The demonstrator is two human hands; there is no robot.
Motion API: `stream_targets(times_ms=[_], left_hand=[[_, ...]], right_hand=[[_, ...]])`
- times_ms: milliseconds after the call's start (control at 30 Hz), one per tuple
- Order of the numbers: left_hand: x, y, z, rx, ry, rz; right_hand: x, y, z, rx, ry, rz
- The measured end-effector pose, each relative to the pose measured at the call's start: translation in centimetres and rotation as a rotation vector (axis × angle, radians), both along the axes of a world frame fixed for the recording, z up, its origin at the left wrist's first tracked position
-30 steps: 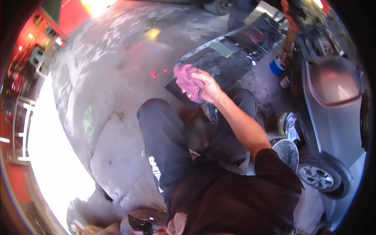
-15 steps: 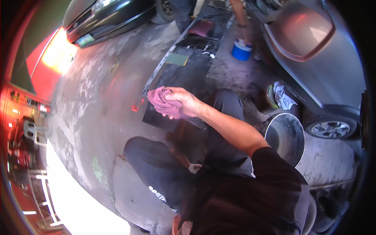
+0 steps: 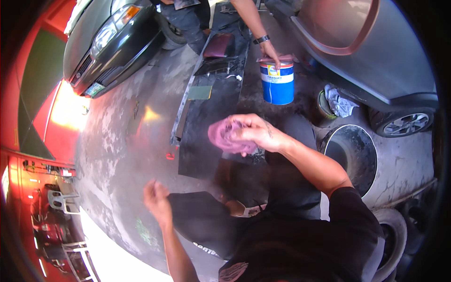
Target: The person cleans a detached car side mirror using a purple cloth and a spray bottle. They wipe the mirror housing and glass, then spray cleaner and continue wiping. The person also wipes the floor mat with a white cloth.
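A crumpled pinkish-purple cloth [image 3: 220, 135] is gripped in my right hand [image 3: 258, 134], held up in front of me above the dark panel [image 3: 199, 155] on the ground. The cloth hides most of my right fingertips. Out to the left, beside my knee, my left hand [image 3: 157, 199] is raised. Its fingers are somewhat blurred, loosely bent and apart, with nothing visible in them. Beyond my right hand, another person's hand [image 3: 269, 50] with a wristband touches the top of a blue and white can [image 3: 278, 89]. A pinkish cloth [image 3: 292, 58] lies at the can's rim.
A black bucket [image 3: 351, 160] stands by my right knee, near a smaller can [image 3: 324, 104] with a pale rag [image 3: 340, 101]. The grey car [image 3: 385, 61] is at right, a dark car [image 3: 122, 51] at upper left. A tire [image 3: 397, 239] lies at lower right.
My left hand has come into view at the left. The blue can now stands nearer in view, with the other person's hand at its top. My right hand still holds the cloth.
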State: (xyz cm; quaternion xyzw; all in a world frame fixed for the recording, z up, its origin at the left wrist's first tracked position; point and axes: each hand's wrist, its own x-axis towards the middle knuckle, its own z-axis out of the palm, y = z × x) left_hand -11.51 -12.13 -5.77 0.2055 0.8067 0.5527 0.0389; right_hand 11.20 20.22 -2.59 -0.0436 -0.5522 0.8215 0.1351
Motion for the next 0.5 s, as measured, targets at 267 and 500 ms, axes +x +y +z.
stream_targets(times_ms=[267,500], left_hand=[[-2.4,25.9,-3.3,-0.025,-0.510,-0.494],[-7.5,41.3,-4.9,0.042,-0.921,-0.314]], right_hand=[[4.4,-0.4,-1.0,0.504,0.104,0.256],[4.4,-0.8,-1.8,0.665,-0.002,0.338]])
